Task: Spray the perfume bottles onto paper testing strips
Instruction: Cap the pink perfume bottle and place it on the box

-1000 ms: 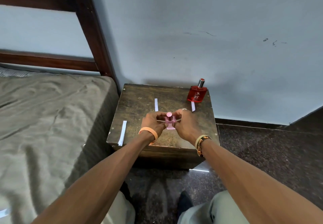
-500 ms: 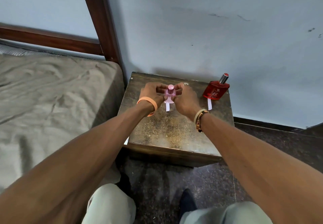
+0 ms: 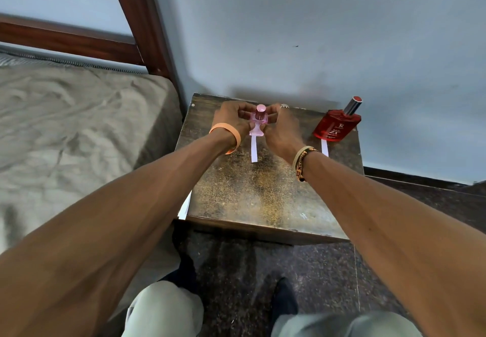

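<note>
Atop the desk [image 3: 263,194], the pink bottle [image 3: 259,120] is gripped upright by left hand [image 3: 231,119] and right hand [image 3: 282,131], at the far end of a strip [image 3: 254,151] laid lengthwise.

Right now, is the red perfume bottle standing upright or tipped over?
Upright: the red perfume bottle stands on its base at the back right of the wooden table, its silver neck pointing up.

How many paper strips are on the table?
3 strips: one by the pink bottle, one by the red bottle, one at the table's left edge, half hidden by an arm.
</note>
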Demonstrator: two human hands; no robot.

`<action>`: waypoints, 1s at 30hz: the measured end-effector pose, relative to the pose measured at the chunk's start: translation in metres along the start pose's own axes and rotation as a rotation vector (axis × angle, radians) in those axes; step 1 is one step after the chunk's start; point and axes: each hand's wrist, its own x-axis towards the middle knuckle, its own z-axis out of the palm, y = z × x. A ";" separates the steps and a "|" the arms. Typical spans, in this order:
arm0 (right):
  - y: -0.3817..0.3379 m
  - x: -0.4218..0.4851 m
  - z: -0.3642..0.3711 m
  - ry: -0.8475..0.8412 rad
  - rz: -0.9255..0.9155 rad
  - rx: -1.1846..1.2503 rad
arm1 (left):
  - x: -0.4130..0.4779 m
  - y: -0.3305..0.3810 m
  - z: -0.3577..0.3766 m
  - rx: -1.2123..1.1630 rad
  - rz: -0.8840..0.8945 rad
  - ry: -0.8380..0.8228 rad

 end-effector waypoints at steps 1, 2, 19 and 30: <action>0.001 0.001 0.001 -0.002 0.002 0.006 | 0.002 -0.001 0.001 -0.003 -0.003 -0.003; 0.002 0.003 0.002 -0.004 -0.002 0.013 | 0.003 -0.003 0.002 -0.002 -0.006 -0.006; 0.017 0.014 0.014 0.035 0.019 0.036 | 0.019 -0.021 0.010 -0.063 -0.018 -0.040; 0.016 0.011 0.015 0.044 0.032 0.034 | 0.020 -0.022 0.009 -0.084 -0.056 -0.049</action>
